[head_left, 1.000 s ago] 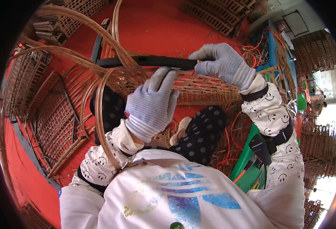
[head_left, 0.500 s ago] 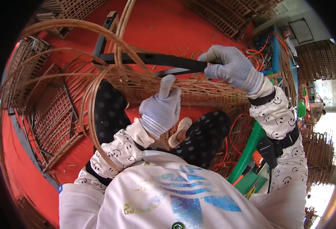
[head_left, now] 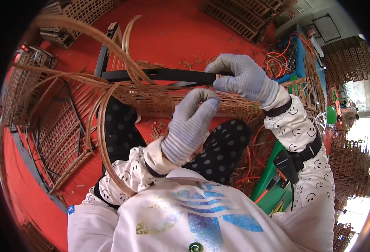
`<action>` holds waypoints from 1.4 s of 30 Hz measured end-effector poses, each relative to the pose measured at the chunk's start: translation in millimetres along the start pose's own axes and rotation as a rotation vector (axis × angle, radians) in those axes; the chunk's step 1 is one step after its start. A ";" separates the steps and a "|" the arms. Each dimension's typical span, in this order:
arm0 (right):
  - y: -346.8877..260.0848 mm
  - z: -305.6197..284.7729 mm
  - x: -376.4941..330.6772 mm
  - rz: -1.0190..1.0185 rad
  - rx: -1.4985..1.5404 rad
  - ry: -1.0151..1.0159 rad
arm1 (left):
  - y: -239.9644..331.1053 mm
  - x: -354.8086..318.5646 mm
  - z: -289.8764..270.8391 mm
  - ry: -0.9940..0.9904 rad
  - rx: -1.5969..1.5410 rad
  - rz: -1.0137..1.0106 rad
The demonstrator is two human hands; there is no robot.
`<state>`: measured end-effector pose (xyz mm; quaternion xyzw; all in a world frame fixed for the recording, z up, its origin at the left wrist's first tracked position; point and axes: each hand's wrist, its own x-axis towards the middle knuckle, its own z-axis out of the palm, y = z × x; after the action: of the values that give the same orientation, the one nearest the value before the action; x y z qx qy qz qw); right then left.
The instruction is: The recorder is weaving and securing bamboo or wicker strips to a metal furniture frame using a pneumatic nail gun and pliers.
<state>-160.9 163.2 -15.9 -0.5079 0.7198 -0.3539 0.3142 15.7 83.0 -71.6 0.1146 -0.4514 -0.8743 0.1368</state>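
A woven wicker panel [head_left: 151,100] stands across my lap with long loose rattan strands [head_left: 104,138] curving out at its left end. Along its far edge runs a black frame bar [head_left: 164,75]. My right hand [head_left: 248,82], in a pale striped glove, is closed with thumb and fingers round the bar's right end. My left hand [head_left: 187,128], gloved alike, is closed in front of the panel's upper edge, its thumb and fingertips together. What those fingertips pinch, if anything, is hidden. One rattan loop passes over my left sleeve.
Stacked wicker panels stand at the far left [head_left: 75,21] and far middle [head_left: 239,19]. Another woven frame [head_left: 59,130] lies to the left on the red floor [head_left: 172,33], among scraps. A green container [head_left: 273,193] with tools is beside my right leg. An orange cord [head_left: 273,65] coils at right.
My left hand has moved right along the panel, its thumb lowering to the fingertips. My right hand and the bar have shifted a little left. The tall strands at the left have swung down.
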 end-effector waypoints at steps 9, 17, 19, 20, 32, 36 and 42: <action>1.3 9.8 -19.8 -0.402 -0.292 0.038 | 52.0 9.4 33.4 -0.362 1.071 0.559; -12.2 30.2 -44.2 -0.021 -0.379 0.364 | 85.2 81.8 15.6 -0.395 1.219 0.492; -14.6 34.6 -46.3 -0.013 -0.365 0.413 | 86.7 95.5 11.0 -0.458 1.158 0.345; -15.2 36.8 -47.9 0.000 -0.331 0.427 | 86.3 103.0 8.4 -0.467 1.138 0.276; -8.3 31.3 -21.9 -0.164 -0.440 0.462 | 75.3 128.8 -4.6 0.073 1.543 0.761; -9.0 23.9 -12.3 -0.076 -0.280 0.341 | 60.3 61.1 -28.9 -0.220 1.315 1.029; -18.3 13.3 -2.8 0.081 -0.359 0.240 | 14.1 12.0 -53.1 0.018 1.502 0.716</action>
<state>-140.0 159.1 -7.8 -0.4807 0.8231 -0.2652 0.1450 23.5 30.8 -91.0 0.0319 -0.9228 -0.2429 0.2974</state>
